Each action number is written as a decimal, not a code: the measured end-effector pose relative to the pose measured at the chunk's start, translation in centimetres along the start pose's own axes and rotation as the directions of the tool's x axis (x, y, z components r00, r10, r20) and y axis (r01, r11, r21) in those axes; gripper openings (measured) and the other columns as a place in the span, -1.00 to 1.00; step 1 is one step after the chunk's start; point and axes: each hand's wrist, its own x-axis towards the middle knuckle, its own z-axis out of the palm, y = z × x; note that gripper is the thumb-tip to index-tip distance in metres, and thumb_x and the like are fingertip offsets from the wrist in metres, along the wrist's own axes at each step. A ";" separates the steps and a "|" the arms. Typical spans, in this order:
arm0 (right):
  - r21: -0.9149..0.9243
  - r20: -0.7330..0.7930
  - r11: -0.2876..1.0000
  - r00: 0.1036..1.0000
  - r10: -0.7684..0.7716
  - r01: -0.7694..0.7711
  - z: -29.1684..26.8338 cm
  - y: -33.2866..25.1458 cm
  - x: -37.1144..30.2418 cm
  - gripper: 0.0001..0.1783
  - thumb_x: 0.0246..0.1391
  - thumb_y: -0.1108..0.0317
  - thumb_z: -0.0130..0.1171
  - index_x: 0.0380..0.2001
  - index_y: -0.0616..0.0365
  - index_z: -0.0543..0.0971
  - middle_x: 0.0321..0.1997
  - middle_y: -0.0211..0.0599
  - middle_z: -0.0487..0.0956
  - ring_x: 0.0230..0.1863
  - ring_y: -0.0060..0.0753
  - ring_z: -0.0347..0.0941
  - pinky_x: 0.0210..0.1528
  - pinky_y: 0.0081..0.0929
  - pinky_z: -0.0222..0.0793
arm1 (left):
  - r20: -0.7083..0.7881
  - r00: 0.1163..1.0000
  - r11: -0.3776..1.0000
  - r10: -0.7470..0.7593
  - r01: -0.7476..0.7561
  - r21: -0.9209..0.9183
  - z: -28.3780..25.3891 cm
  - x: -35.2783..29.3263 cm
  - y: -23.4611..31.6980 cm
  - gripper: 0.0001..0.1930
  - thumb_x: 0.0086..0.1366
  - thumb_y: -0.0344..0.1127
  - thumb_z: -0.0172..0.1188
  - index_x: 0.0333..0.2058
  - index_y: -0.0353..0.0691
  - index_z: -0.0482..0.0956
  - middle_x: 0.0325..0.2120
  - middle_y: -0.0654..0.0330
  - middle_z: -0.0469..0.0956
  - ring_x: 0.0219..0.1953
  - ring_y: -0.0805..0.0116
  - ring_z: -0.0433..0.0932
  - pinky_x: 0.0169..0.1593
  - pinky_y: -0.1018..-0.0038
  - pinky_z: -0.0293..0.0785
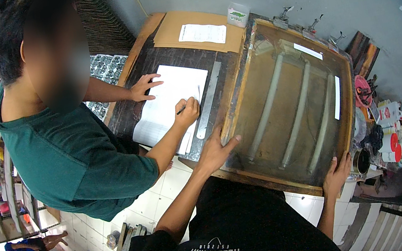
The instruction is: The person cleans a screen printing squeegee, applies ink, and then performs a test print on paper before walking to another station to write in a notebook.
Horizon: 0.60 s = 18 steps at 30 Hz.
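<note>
A large wooden-framed screen (290, 106) with a brownish see-through surface lies in front of me, and three long pale tubes show through it. My left hand (218, 151) is closed on its near left corner, thumb over the top of the wood. At the near right corner, my right hand (336, 175) grips the outer edge; part of its fingers is hidden by the wood. Two bright white strips, perhaps reflections or tape, appear on the right side of the surface.
On my left a person in a green shirt (74, 156) writes with a pen (181, 110) in an open notebook (170, 99). A metal ruler (210, 98) lies beside it. Cardboard (166, 36) and a plastic tub (237, 14) stand behind. Several pots (388, 143) crowd the right.
</note>
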 end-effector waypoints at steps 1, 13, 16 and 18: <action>0.001 -0.003 1.000 1.000 0.003 -0.003 0.1 0.1 0.0 -0.34 0.40 0.03 -0.15 0.36 0.30 0.22 0.45 0.18 0.15 0.47 0.22 0.00 0.46 0.02 -0.11 | 0.009 1.000 1.000 -0.005 0.005 -0.005 -0.1 -0.1 0.3 -0.09 0.29 0.17 0.19 0.33 -0.47 0.10 0.17 -0.40 0.36 0.26 -0.18 0.37 0.30 0.15 0.27; 0.008 0.003 1.000 1.000 -0.005 0.005 -0.1 -0.2 0.0 -0.35 0.40 0.04 -0.15 0.35 0.30 0.23 0.45 0.21 0.15 0.46 0.23 0.02 0.46 0.01 -0.09 | 0.017 1.000 1.000 -0.010 0.011 -0.027 -0.2 -0.1 0.4 -0.09 0.29 0.16 0.19 0.35 -0.42 0.10 0.18 -0.36 0.36 0.27 -0.16 0.36 0.32 0.19 0.24; 0.037 -0.026 0.999 1.000 -0.007 0.008 0.2 -0.1 0.0 -0.35 0.40 0.04 -0.15 0.34 0.30 0.24 0.45 0.21 0.15 0.45 0.23 0.02 0.46 0.00 -0.09 | 0.002 1.000 1.000 0.019 -0.019 -0.023 -0.2 0.0 0.2 -0.08 0.28 0.17 0.20 0.35 -0.42 0.09 0.19 -0.35 0.35 0.28 -0.15 0.35 0.33 0.20 0.23; 0.050 -0.036 0.999 0.999 -0.001 0.003 0.2 -0.1 0.1 -0.35 0.40 0.04 -0.14 0.34 0.31 0.25 0.45 0.21 0.15 0.45 0.23 0.03 0.46 0.00 -0.09 | -0.005 1.000 1.000 0.014 -0.014 -0.013 -0.1 0.1 -0.1 -0.07 0.28 0.17 0.21 0.35 -0.43 0.08 0.19 -0.36 0.34 0.27 -0.16 0.35 0.32 0.18 0.23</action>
